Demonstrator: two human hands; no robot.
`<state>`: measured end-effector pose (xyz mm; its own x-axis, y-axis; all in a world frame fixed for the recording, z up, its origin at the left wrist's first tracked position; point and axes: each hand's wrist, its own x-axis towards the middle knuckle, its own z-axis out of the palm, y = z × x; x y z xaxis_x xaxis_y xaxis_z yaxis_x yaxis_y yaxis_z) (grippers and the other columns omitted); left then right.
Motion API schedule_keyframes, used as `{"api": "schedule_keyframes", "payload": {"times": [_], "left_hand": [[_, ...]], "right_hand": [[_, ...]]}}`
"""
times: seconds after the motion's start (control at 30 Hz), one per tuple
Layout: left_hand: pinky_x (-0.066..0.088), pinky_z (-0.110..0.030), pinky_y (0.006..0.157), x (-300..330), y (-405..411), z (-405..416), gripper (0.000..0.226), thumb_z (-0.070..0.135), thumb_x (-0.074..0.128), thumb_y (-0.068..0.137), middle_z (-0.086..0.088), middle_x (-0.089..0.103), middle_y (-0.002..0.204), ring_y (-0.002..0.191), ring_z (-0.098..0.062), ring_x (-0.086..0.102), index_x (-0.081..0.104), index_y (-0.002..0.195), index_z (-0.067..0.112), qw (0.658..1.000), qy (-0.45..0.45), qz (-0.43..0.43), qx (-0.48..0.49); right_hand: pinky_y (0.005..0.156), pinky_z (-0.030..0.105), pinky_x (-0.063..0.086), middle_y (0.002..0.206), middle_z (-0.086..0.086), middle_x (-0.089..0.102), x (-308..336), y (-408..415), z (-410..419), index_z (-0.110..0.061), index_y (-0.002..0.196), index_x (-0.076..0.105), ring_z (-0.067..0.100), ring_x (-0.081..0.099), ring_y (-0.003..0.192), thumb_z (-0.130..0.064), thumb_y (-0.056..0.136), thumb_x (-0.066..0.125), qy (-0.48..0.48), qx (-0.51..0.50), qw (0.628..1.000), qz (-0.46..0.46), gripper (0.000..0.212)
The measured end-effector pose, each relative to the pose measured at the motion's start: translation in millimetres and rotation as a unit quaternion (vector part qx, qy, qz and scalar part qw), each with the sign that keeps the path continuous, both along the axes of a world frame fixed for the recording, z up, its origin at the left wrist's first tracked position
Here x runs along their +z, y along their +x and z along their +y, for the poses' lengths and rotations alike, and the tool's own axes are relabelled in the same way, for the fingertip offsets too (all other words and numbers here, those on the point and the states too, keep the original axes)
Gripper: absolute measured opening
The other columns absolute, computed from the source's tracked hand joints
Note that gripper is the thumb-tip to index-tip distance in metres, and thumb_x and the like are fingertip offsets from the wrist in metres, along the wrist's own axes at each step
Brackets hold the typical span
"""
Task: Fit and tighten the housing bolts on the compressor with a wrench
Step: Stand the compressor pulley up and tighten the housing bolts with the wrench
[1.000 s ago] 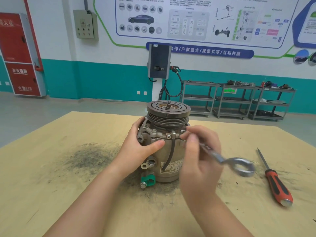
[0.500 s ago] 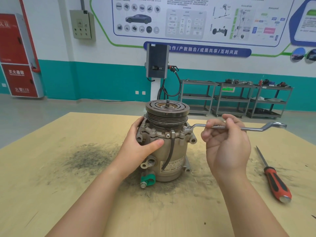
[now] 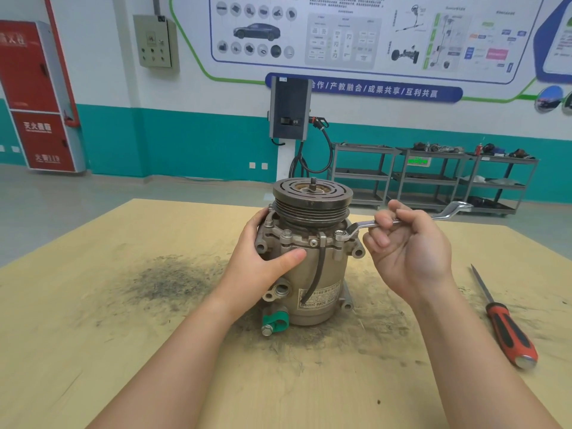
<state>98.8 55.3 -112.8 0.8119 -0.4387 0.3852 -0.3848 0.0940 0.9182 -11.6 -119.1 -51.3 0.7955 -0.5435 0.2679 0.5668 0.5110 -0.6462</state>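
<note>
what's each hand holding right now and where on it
The right hand holds the wrench mid-shank, its ring end seated on a housing bolt. The left hand grips the compressor around the upper body, thumb across the front.

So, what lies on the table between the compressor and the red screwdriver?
In the head view, only bare, grimy table lies between compressor and screwdriver; the right hand hangs above.

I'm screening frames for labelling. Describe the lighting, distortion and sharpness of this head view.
Head view: even, soft indoor light with only faint shadows under the compressor and hands; wide-angle lens bows the wall stripe and table edges; compressor, wrench and screwdriver are sharp, no motion blur; small poster text is too fine to read.
</note>
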Motion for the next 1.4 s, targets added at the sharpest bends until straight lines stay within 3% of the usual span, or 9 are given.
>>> {"api": "schedule_keyframes", "payload": {"times": [0.2,0.33,0.43,0.53,0.63,0.73,0.83,1.27,1.4], "left_hand": [[0.052,-0.040,0.102,-1.4,1.4,-1.2,0.102,0.060,0.079,0.054,0.014,0.058,0.136,0.121,-0.005,0.059,0.036,0.144,0.043,1.000,0.001,-0.005,0.008],[0.052,-0.039,0.102,-2.1,1.9,-2.3,0.104,0.060,0.080,0.054,0.014,0.059,0.136,0.121,-0.005,0.059,0.036,0.146,0.042,1.000,-0.002,-0.005,0.013],[0.050,-0.040,0.105,-2.5,1.7,-3.1,0.104,0.054,0.083,0.057,0.009,0.059,0.137,0.123,-0.009,0.059,0.036,0.148,0.034,1.000,-0.014,-0.002,0.001],[0.050,-0.039,0.104,-3.9,3.0,-3.5,0.100,0.051,0.083,0.060,0.009,0.059,0.137,0.123,-0.008,0.060,0.038,0.147,0.034,1.000,-0.015,-0.003,-0.001],[0.054,-0.030,0.098,-4.0,3.2,-3.6,0.096,0.056,0.081,0.055,0.016,0.060,0.133,0.118,0.000,0.060,0.039,0.141,0.044,1.000,-0.013,-0.006,0.007],[0.054,-0.029,0.096,-4.7,2.2,-4.7,0.093,0.057,0.080,0.053,0.015,0.059,0.134,0.119,-0.002,0.060,0.040,0.137,0.048,1.000,-0.018,-0.005,0.012],[0.054,-0.029,0.096,-4.7,2.4,-5.2,0.094,0.059,0.077,0.053,0.014,0.057,0.136,0.122,-0.006,0.058,0.039,0.137,0.047,1.000,-0.014,-0.014,0.021],[0.046,-0.044,0.109,-2.0,5.4,0.9,0.101,0.069,0.078,0.056,0.012,0.048,0.146,0.130,-0.008,0.052,0.030,0.144,0.052,0.999,0.038,-0.001,-0.008],[0.047,-0.035,0.107,-0.6,6.6,2.7,0.094,0.068,0.077,0.057,0.029,0.058,0.129,0.119,0.004,0.058,0.023,0.133,0.064,0.997,0.052,0.023,-0.045]], "right_hand": [[0.044,0.023,0.037,0.055,0.006,0.055,-11.7,-8.1,28.0,-0.011,0.080,0.052,0.019,0.044,0.042,-0.001,0.089,0.033,-0.078,-0.199,0.975,-0.061,0.024],[0.056,0.024,0.045,0.071,0.005,0.062,-28.8,-12.2,62.7,-0.015,0.089,0.060,0.018,0.055,0.059,-0.006,0.092,0.040,-0.296,-0.356,0.873,-0.149,0.022],[0.070,0.026,0.048,0.088,-0.006,0.062,-41.3,-11.3,81.8,-0.022,0.110,0.062,0.012,0.060,0.080,-0.026,0.100,0.045,-0.446,-0.364,0.810,-0.116,0.020],[0.074,0.025,0.049,0.091,-0.013,0.058,-36.4,-12.9,82.6,-0.027,0.119,0.053,0.009,0.059,0.085,-0.041,0.103,0.037,-0.514,-0.361,0.773,-0.087,0.027],[0.064,0.015,0.044,0.081,-0.004,0.065,-19.1,-20.0,69.7,-0.023,0.107,0.046,0.006,0.057,0.067,-0.018,0.100,0.036,-0.411,-0.355,0.830,-0.129,0.013],[0.051,0.019,0.040,0.065,0.000,0.067,-8.8,-26.9,52.4,-0.021,0.096,0.043,0.012,0.049,0.049,-0.007,0.093,0.034,-0.225,-0.317,0.915,-0.106,0.017],[0.046,0.022,0.037,0.059,0.005,0.065,-5.1,-26.1,41.6,-0.017,0.093,0.044,0.015,0.045,0.045,0.000,0.095,0.032,-0.118,-0.261,0.956,-0.067,0.020],[0.044,0.023,0.039,0.062,0.010,0.064,-1.7,-15.9,27.9,-0.010,0.093,0.046,0.017,0.048,0.044,0.002,0.096,0.031,-0.054,-0.106,0.992,-0.045,0.020],[0.044,0.022,0.040,0.062,0.009,0.061,3.7,-11.3,14.5,-0.009,0.093,0.049,0.017,0.047,0.045,0.000,0.096,0.032,-0.033,-0.045,0.998,-0.004,0.020]]}}
